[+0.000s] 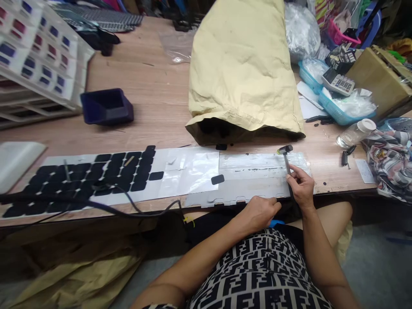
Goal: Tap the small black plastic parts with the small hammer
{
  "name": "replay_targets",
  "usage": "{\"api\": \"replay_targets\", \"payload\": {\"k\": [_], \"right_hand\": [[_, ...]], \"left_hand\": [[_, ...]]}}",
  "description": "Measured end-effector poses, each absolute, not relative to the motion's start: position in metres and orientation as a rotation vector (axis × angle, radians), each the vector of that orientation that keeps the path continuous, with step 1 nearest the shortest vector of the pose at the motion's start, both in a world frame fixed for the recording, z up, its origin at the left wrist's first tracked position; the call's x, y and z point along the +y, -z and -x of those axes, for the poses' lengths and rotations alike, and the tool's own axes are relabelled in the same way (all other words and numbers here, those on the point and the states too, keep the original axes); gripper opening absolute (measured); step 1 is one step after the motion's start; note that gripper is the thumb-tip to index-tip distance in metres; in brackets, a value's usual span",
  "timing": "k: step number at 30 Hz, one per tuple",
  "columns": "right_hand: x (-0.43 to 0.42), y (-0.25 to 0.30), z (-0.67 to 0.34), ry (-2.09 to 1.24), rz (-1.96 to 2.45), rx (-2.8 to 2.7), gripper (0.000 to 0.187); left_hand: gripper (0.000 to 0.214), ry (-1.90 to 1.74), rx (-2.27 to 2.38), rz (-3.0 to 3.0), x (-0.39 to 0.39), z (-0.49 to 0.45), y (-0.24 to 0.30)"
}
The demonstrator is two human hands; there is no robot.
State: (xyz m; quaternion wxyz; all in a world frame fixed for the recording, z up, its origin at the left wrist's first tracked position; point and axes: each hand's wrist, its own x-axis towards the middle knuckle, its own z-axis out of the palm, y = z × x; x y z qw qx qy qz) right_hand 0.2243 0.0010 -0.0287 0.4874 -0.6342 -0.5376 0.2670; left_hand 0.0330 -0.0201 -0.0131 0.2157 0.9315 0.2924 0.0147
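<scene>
My right hand (301,186) is wrapped around the handle of a small hammer (286,161), its head pointing away from me above the right end of a pale board. My left hand (261,211) is closed at the table's front edge, beside the near side of this board (251,185); whatever its fingers pinch is hidden. Clear tape or film covers the board's far part. A black rounded patch (217,179) lies at the board's left end. Farther left, rows of similar black patches (124,169) cover a white sheet (180,171).
A large tan paper sack (241,64) lies beyond the board, its mouth facing me. Toward the left are a dark blue bin (107,107) and a black cable (96,204). At right stand blue baskets (346,113), a calculator (338,81), a clear jar (355,132) and patterned cloth (391,161).
</scene>
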Motion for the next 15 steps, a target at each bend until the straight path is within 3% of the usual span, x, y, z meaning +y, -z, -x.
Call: {"api": "replay_targets", "payload": {"k": [12,15], "right_hand": [[0.000,0.031,-0.225,-0.609,1.558,-1.366,0.037],[0.001,0.032,-0.226,-0.596,1.555,-1.386,0.037]], "left_hand": [[0.020,-0.323,0.814,-2.428,-0.014,-0.031,0.014],[0.018,-0.478,1.186,-2.205,0.030,-0.014,0.004]]}}
